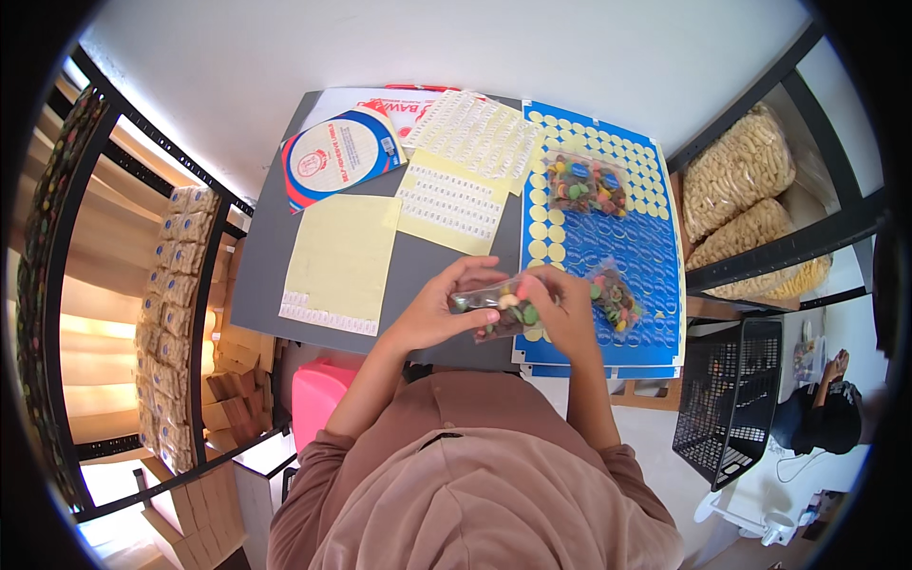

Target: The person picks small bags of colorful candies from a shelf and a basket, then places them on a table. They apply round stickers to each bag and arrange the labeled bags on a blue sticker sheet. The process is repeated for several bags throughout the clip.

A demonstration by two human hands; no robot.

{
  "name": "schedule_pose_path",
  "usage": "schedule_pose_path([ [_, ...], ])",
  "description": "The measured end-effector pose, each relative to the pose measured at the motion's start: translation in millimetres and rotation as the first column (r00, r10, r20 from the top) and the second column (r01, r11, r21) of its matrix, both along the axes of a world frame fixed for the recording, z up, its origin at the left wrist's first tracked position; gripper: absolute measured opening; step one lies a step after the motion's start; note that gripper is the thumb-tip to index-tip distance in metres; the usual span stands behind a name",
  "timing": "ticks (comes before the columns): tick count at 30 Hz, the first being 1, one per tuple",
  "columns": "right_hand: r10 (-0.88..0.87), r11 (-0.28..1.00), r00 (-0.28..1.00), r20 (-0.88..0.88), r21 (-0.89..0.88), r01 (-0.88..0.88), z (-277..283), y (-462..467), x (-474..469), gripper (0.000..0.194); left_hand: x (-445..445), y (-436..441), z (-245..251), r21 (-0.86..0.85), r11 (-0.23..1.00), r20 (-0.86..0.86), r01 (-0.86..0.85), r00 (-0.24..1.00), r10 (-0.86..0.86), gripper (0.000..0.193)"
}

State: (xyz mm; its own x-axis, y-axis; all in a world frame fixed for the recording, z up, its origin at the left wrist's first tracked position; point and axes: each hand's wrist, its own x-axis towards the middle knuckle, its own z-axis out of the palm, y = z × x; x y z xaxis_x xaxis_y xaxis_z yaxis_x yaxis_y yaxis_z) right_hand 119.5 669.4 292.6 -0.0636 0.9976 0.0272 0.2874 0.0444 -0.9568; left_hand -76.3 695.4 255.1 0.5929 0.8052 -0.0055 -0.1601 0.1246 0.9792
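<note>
Between my left hand and my right hand is a clear plastic packet of colourful pieces, gripped at both sides above the grey table's front edge. A second such packet lies just right of my right hand, on a blue sheet of round stickers. Farther back on that sheet, two packets with blue round labels rest side by side. Left of my hands lies a yellowish backing sheet with small white labels along its lower edge. More label sheets overlap behind it.
A self-adhesive label pack lies at the table's back left. Racks with packed goods stand at left; large bags of pale rings fill the right shelf. A black crate and another person are at the right.
</note>
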Motion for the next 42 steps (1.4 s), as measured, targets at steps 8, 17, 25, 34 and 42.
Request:
schedule_pose_path([
  [8,0.041,0.993,0.95,-0.31,0.12,-0.004,-11,16,-33,0.031,-16,-8,-1,-0.096,0.957,0.2,-0.272,0.937,0.286,0.037],
  [17,0.028,0.999,0.871,-0.49,0.037,-0.012,-19,15,-54,0.057,-18,-13,1,-0.187,0.949,0.205,-0.254,0.935,0.291,0.028],
  [25,0.007,0.991,0.909,-0.417,0.122,0.049,-28,13,-67,0.066,-14,-14,4,-0.032,0.957,0.135,-0.287,0.948,0.288,0.028],
  [34,-0.068,0.995,0.935,-0.348,0.04,0.087,-14,10,-64,0.047,-10,-16,3,-0.043,0.965,0.131,-0.257,0.957,0.261,0.037],
  [42,0.034,0.996,0.89,-0.455,0.091,0.008,-32,13,-57,0.02,-3,-14,3,0.062,0.915,0.172,-0.399,0.907,0.384,0.034],
])
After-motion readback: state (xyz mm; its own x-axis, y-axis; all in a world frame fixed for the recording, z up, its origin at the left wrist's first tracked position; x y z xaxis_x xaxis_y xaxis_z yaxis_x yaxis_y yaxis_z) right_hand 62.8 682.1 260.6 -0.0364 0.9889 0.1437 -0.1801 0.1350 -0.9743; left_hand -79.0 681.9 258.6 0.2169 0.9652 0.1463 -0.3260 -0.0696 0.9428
